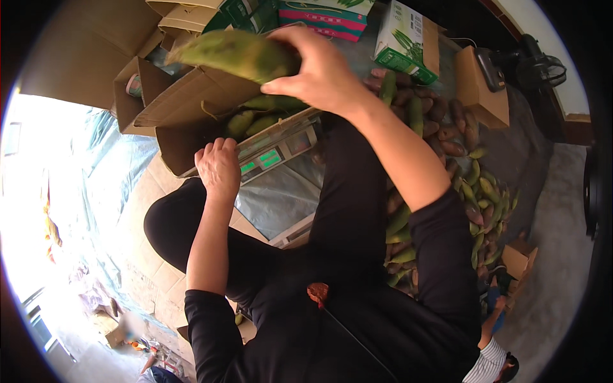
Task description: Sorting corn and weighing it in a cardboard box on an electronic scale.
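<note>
My right hand (313, 70) is closed around an ear of corn (230, 54) in its green husk, held above an open cardboard box (174, 150). My left hand (219, 167) has its fingers curled over the near rim of that box. Several more green ears (258, 122) lie inside it. Directly in front of me, below the box, is a scale (281, 155) with lit green digits on its panel. A raised flap hides part of the box's inside.
Right of my leg spreads a heap of purple-brown sweet potatoes (450, 131), with husked corn (488, 191) beside it. Printed cartons (400, 41) and a small fan (539, 69) stand at the back. Other people are at the lower right (491, 360) and lower left.
</note>
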Action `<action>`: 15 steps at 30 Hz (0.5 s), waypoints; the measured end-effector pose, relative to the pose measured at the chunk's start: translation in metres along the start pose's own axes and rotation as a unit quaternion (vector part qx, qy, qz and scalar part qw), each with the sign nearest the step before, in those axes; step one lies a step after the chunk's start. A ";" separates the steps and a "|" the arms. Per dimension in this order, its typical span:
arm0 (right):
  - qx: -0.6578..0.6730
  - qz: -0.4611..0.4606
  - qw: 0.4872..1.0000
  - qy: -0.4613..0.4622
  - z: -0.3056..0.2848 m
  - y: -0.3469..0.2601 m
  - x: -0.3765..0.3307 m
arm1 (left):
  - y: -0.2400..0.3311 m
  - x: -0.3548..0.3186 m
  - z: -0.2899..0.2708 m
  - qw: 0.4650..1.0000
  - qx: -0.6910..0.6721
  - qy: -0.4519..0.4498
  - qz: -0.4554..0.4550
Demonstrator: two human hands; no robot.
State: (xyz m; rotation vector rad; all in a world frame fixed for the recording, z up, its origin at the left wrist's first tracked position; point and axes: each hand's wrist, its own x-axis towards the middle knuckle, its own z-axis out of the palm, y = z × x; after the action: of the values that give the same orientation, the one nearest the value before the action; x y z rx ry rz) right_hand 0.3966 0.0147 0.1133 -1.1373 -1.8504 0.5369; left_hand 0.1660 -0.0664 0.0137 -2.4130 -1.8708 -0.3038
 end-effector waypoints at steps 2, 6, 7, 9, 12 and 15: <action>-0.039 0.002 0.999 -0.015 0.027 0.006 -0.001 | -0.002 -0.001 0.000 1.000 0.009 0.008 -0.002; -0.166 0.076 0.974 -0.133 0.053 0.013 -0.014 | -0.001 0.000 0.004 1.000 0.025 0.003 0.009; -0.194 0.095 0.962 -0.167 0.054 0.019 -0.019 | 0.002 0.003 0.007 0.999 0.032 -0.002 0.017; -0.205 0.096 0.962 -0.153 0.049 0.025 -0.026 | 0.002 0.005 0.006 0.999 0.039 -0.008 0.021; -0.145 0.059 0.985 -0.075 0.010 0.032 -0.036 | 0.000 0.005 0.007 0.999 0.048 -0.013 0.019; -0.042 0.156 0.985 -0.069 -0.059 0.028 -0.059 | -0.013 -0.001 0.003 0.998 0.054 -0.033 0.005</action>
State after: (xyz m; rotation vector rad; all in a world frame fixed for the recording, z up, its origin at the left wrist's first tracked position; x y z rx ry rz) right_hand 0.4724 -0.0277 0.0973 -1.4916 -1.8350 0.7360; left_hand 0.1538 -0.0637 0.0099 -2.3866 -1.8501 -0.1203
